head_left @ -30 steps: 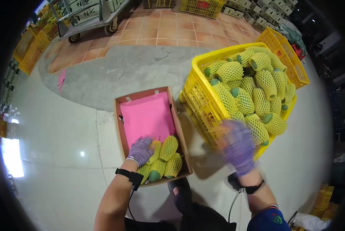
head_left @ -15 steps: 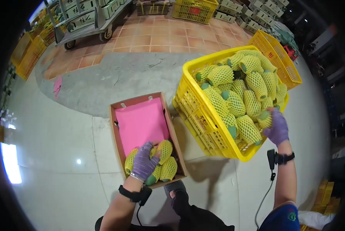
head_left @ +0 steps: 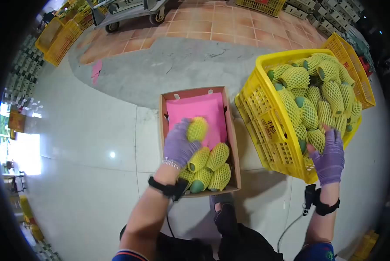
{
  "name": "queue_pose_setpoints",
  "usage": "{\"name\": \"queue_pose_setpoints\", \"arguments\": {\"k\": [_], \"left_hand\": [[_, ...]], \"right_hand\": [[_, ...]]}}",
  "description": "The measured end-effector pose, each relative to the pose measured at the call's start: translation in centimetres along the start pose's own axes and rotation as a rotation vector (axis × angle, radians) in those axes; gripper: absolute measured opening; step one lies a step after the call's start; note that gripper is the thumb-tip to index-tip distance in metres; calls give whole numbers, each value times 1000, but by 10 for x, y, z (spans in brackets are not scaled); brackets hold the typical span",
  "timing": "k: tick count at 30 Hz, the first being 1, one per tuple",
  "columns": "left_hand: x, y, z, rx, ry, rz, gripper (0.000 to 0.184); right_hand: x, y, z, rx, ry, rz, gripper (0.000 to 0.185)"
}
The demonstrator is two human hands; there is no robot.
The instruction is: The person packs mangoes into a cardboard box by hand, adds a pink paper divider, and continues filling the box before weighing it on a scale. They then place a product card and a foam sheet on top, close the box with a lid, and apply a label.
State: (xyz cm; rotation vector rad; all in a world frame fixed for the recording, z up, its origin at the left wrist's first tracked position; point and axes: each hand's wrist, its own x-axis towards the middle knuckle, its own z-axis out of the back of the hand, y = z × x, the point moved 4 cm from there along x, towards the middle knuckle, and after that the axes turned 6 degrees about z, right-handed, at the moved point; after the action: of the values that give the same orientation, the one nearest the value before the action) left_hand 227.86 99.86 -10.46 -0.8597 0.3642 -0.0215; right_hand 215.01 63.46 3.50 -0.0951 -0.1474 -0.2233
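My left hand, in a purple glove, is closed around a green fruit in a yellow foam net, held above the pink sheet in a cardboard box. Several netted fruits lie at the near end of that box, close below the hand. On the right, a yellow plastic crate is heaped with the same fruits. My right hand, also gloved, reaches over the crate's near side with its thumb and fingers around a netted fruit.
Another yellow crate stands behind the full one. At the back are a wheeled trolley and stacked cartons. A yellow crate sits at the far left, and a pink scrap lies on the floor.
My left hand has moved from the fruits at the box's near end to over the pink sheet, holding one. My right hand has shifted to another fruit in the crate. The view has turned left.
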Motion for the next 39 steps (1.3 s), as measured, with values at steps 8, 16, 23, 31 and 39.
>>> {"name": "queue_pose_setpoints", "arguments": {"k": [8,16,23,31,39], "left_hand": [[52,97,-41,709,259,206,71],[54,83,-32,753,431,228,72],[52,50,-15,301,2,132,58],[55,49,-71,602,175,-92,68],[57,30,-81,769,250,11,71]], "right_hand": [[-2,-41,-29,21,374,-255,78],[-5,127,-18,1630,167,78,85],[14,248,-264,1308,678,-536,62],[3,219,-158,1512,426,-152,28],[104,-33,22,108,-373,-6,34]]}}
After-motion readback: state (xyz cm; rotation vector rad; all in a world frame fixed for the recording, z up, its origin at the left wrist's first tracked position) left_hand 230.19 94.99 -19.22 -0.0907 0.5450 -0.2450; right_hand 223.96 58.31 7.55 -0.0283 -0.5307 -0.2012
